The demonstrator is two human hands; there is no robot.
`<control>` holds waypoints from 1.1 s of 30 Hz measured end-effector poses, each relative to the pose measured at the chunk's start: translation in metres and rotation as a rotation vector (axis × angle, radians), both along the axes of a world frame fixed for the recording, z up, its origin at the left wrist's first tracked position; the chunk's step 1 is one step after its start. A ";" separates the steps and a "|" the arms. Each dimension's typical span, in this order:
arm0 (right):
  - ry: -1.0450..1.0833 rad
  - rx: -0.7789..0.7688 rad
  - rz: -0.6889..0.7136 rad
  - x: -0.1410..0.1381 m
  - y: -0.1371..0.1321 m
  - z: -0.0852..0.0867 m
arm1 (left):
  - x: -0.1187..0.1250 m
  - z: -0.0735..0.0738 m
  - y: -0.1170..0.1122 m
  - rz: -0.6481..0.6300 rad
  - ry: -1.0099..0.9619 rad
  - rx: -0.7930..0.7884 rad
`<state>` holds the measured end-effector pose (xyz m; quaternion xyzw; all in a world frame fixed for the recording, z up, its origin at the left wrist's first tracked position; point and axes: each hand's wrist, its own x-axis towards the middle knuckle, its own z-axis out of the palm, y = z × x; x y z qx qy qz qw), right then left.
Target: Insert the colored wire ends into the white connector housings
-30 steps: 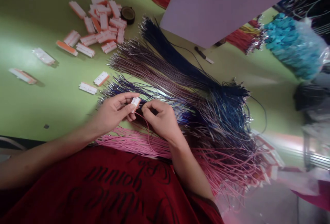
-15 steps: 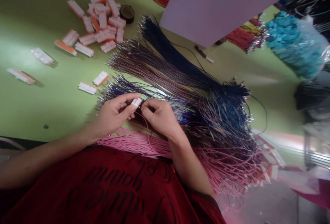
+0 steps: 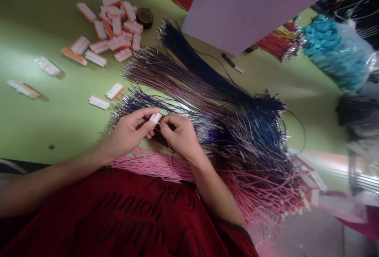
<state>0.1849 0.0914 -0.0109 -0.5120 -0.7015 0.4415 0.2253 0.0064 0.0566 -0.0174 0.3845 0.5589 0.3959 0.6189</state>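
White connector (image 3: pixel 155 118) in left hand (image 3: pixel 130 130) — right hand (image 3: pixel 180 136), pinching wire (image 3: pixel 169 151), moved closer

A: What sits at centre?
B: The left hand (image 3: pixel 130 130) pinches a white connector housing (image 3: pixel 155 118). The right hand (image 3: pixel 180 136), against the housing, pinches a pink wire (image 3: pixel 169 152) trailing below it.
A: And beyond the housing?
B: A brown wire bundle (image 3: pixel 166 77); farther up-left, a housing pile (image 3: pixel 115 32) and a tape roll (image 3: pixel 144 17).

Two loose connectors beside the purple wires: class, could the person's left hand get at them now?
Probably yes: the loose connectors lie on bare table just beyond the left hand, nothing between; but it pinches another connector, the right hand a pink wire.
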 end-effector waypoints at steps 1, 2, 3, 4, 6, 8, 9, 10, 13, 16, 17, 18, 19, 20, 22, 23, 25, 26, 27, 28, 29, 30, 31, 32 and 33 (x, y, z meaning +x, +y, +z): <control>0.000 -0.004 0.007 0.001 0.000 0.000 | 0.000 0.000 0.000 -0.002 -0.002 0.004; 0.005 -0.011 0.016 0.001 0.001 0.001 | -0.001 0.000 0.001 -0.003 -0.006 0.003; 0.015 -0.017 0.021 0.002 0.001 0.002 | -0.002 0.000 0.002 -0.007 -0.014 -0.003; 0.023 -0.022 0.024 0.002 0.001 0.003 | -0.004 0.001 0.003 -0.013 -0.024 -0.017; 0.028 -0.014 0.030 0.003 0.000 0.005 | -0.008 0.001 0.005 -0.031 -0.042 -0.053; 0.018 0.017 0.040 0.002 0.000 0.005 | -0.010 0.001 0.005 -0.051 -0.046 -0.078; 0.005 0.037 0.046 0.002 0.001 0.004 | -0.010 0.000 0.005 -0.053 -0.040 -0.078; -0.010 0.052 0.055 0.001 0.001 0.003 | -0.009 -0.001 0.004 -0.047 -0.030 -0.068; -0.037 0.080 0.062 -0.001 0.002 -0.004 | -0.004 -0.004 0.001 -0.027 -0.007 -0.018; -0.030 0.085 0.041 -0.002 0.001 -0.008 | 0.000 -0.006 0.000 -0.003 -0.008 -0.006; -0.017 0.081 0.027 -0.002 0.000 -0.009 | 0.000 -0.006 0.000 0.007 -0.015 -0.015; 0.000 0.077 0.011 -0.002 -0.001 -0.009 | -0.001 -0.006 0.001 0.018 -0.026 -0.026; 0.017 0.076 -0.009 -0.002 -0.002 -0.008 | -0.001 -0.006 0.002 0.029 -0.039 -0.038; 0.031 0.078 -0.028 -0.002 -0.003 -0.008 | -0.002 -0.006 0.003 0.038 -0.053 -0.049; 0.040 0.091 -0.049 -0.002 -0.004 -0.008 | -0.003 -0.006 0.004 0.053 -0.081 -0.061; 0.035 0.100 -0.048 -0.002 -0.004 -0.008 | -0.003 -0.006 0.005 0.058 -0.090 -0.063; 0.020 0.121 -0.026 -0.003 -0.003 -0.010 | -0.003 -0.007 0.005 0.056 -0.096 -0.064; 0.010 0.135 -0.011 -0.003 -0.003 -0.011 | -0.002 -0.007 0.005 0.053 -0.092 -0.064; -0.002 0.153 0.001 -0.003 -0.003 -0.012 | -0.001 -0.007 0.004 0.048 -0.084 -0.063; -0.017 0.172 0.011 -0.004 -0.003 -0.012 | -0.001 -0.007 0.004 0.045 -0.074 -0.061; -0.033 0.192 0.019 -0.004 -0.003 -0.013 | 0.000 -0.008 0.004 0.041 -0.065 -0.059; -0.049 0.212 0.022 -0.004 -0.003 -0.013 | 0.000 -0.008 0.004 0.037 -0.060 -0.057; -0.066 0.229 0.021 -0.004 -0.004 -0.013 | 0.000 -0.008 0.004 0.036 -0.059 -0.056; -0.080 0.246 0.014 -0.004 -0.005 -0.013 | -0.001 -0.008 0.004 0.038 -0.065 -0.058; -0.090 0.264 0.001 -0.003 -0.006 -0.013 | -0.001 -0.008 0.004 0.043 -0.076 -0.063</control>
